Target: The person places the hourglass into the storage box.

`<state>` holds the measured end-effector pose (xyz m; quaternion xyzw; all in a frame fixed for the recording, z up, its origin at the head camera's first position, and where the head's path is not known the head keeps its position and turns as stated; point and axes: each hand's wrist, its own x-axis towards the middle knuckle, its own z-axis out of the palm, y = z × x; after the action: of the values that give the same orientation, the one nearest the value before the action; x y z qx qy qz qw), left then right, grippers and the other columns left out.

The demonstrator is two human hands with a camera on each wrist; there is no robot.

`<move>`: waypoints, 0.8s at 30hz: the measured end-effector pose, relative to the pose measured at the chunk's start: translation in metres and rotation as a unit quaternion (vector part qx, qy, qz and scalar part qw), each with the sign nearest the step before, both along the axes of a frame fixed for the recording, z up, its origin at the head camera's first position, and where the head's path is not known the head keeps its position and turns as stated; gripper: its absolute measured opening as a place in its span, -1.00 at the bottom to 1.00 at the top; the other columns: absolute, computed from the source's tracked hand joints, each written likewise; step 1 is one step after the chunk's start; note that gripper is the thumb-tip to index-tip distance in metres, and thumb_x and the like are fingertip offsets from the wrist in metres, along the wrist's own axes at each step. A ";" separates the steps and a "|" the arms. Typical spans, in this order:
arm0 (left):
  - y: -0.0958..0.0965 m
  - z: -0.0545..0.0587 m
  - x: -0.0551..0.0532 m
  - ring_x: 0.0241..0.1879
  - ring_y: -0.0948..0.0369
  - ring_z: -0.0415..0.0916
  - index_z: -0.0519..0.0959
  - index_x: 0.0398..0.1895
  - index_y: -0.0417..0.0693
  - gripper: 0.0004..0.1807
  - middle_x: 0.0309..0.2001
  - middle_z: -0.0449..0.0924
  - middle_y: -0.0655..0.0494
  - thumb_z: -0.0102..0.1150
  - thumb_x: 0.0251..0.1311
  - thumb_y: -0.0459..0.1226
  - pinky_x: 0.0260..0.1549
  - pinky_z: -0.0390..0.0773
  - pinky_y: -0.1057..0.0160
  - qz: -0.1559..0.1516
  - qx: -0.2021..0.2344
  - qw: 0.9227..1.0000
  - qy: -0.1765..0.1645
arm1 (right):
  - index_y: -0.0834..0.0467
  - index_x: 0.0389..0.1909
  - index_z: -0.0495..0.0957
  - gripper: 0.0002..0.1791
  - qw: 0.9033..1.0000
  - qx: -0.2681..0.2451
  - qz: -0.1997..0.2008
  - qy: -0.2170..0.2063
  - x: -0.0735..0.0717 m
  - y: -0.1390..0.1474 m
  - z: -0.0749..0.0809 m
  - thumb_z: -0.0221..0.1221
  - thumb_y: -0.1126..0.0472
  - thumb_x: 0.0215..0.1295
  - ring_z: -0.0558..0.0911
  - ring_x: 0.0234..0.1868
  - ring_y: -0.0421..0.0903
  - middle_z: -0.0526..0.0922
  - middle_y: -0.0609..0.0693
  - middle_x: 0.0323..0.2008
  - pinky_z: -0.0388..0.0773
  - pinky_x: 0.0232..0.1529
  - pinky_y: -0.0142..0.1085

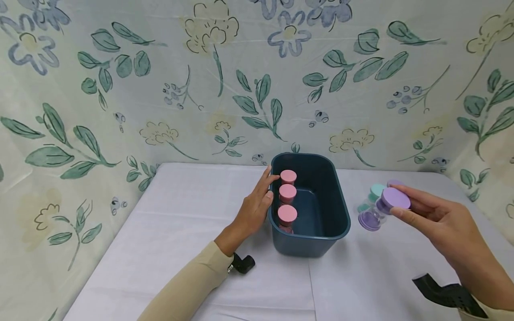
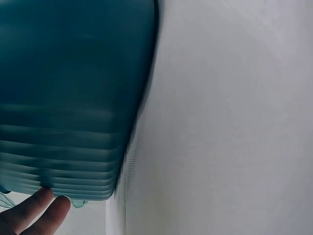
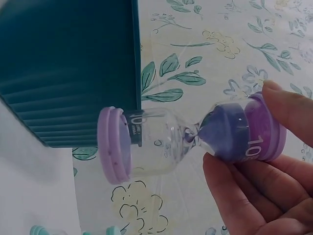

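A floral cloth [image 1: 160,67] hangs beyond the fingers of both hands, and below them spreads a white-covered desk [image 1: 192,196]. A dark teal bin [image 1: 309,247] stands between the two sets of fingers. At its left wall is the left hand [image 1: 253,207], its fingers slightly spread and fairly straight along the side. The right hand [image 1: 445,223] is well apart from it, thumb and fingers pinching one end of a purple-capped hourglass [image 3: 210,129]. That hourglass is held tilted above the desk, to the right of the bin, its purple sand in the bulb nearest the fingertips and a "10" printed on the glass. Inside the bin, just right of the left fingers, three pink-capped hourglasses [image 1: 288,192] stand in a row. Just past the right fingertips are a mint-capped hourglass [image 1: 376,191] and, partly hidden, another purple cap [image 1: 395,182].
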<state>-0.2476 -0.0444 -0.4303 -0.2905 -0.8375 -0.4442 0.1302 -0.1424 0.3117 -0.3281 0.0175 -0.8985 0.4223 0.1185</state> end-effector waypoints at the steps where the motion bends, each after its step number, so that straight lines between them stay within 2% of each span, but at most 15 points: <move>1: 0.000 0.000 0.000 0.47 0.24 -0.05 0.12 0.47 0.09 -0.38 0.55 -0.23 0.26 -0.55 0.45 0.08 0.19 0.35 -0.08 0.001 0.000 1.000 0.000 | 0.06 0.33 0.40 -0.36 1.000 0.004 -0.002 -0.004 0.001 0.000 0.002 0.30 0.08 0.21 0.51 -0.06 -0.60 0.52 -0.12 0.19 0.46 -0.22 -0.66; 7: 0.000 0.000 0.000 0.47 0.23 -0.05 0.12 0.47 0.09 -0.41 0.55 -0.22 0.24 -0.51 0.45 0.03 0.18 0.36 -0.09 0.002 0.001 1.000 0.000 | -0.02 0.34 0.40 -0.36 1.000 0.018 -0.017 -0.015 0.004 -0.005 0.009 0.28 0.01 0.22 0.52 -0.09 -0.59 0.51 0.01 0.22 0.48 -0.25 -0.65; 13: 0.000 0.000 0.000 0.47 0.23 -0.05 0.12 0.47 0.09 -0.38 0.55 -0.22 0.23 -0.54 0.44 0.07 0.17 0.37 -0.08 0.004 -0.002 1.000 -0.001 | 0.03 0.29 0.45 -0.40 1.000 0.011 -0.009 0.017 0.006 -0.011 0.016 0.31 0.10 0.21 0.55 -0.13 -0.59 0.58 -0.15 0.14 0.47 -0.25 -0.67; 24: 0.000 0.001 0.001 0.47 0.23 -0.05 0.13 0.47 0.09 -0.39 0.55 -0.22 0.23 -0.52 0.45 0.07 0.17 0.37 -0.08 0.002 -0.001 1.000 -0.003 | -0.02 0.28 0.46 -0.40 1.000 0.003 -0.010 0.006 0.010 -0.019 0.032 0.31 0.06 0.19 0.61 -0.15 -0.51 0.60 -0.25 0.07 0.49 -0.27 -0.66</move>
<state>-0.2468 -0.0440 -0.4293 -0.2871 -0.8388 -0.4444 0.1284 -0.1319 0.2924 -0.2965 0.0110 -0.8994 0.4179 0.1279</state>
